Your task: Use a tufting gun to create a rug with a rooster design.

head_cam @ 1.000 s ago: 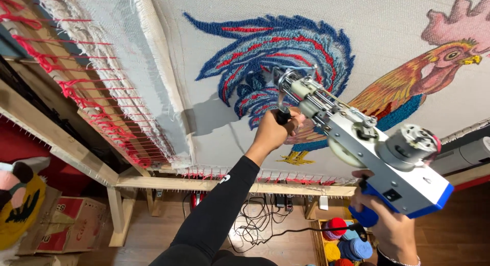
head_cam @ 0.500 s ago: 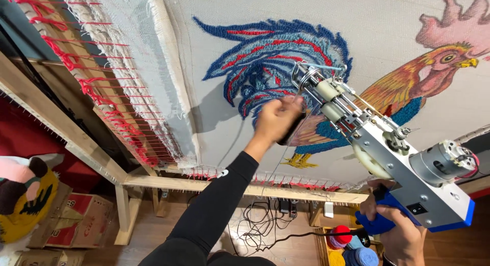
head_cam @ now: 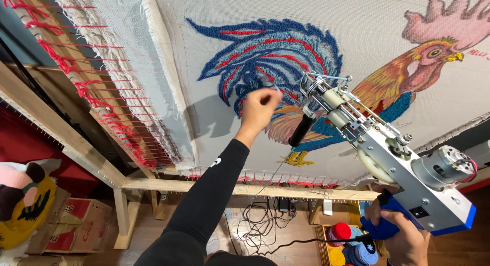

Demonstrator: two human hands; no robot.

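My right hand (head_cam: 403, 239) grips the blue handle of a silver tufting gun (head_cam: 393, 156), whose needle end points at a grey cloth (head_cam: 357, 26) stretched on a wooden frame (head_cam: 204, 187). A tufted rooster (head_cam: 278, 62) in blue, red and orange covers the cloth. My left hand (head_cam: 259, 110), in a black sleeve, is off the gun's black front grip (head_cam: 302, 129) and just left of it. Its fingers pinch a thin yarn strand (head_cam: 274, 86) near the needle tip.
Red yarn lacing (head_cam: 97, 92) ties the cloth edge to the frame on the left. Below lie cardboard boxes (head_cam: 76, 227), a plush toy (head_cam: 23, 199), tangled cables (head_cam: 260, 225) on the wooden floor, and a crate of coloured yarn cones (head_cam: 347, 243).
My left hand has let go of the black front grip and moved left, pinching the yarn. The gun has tipped so its needle end sits further right.
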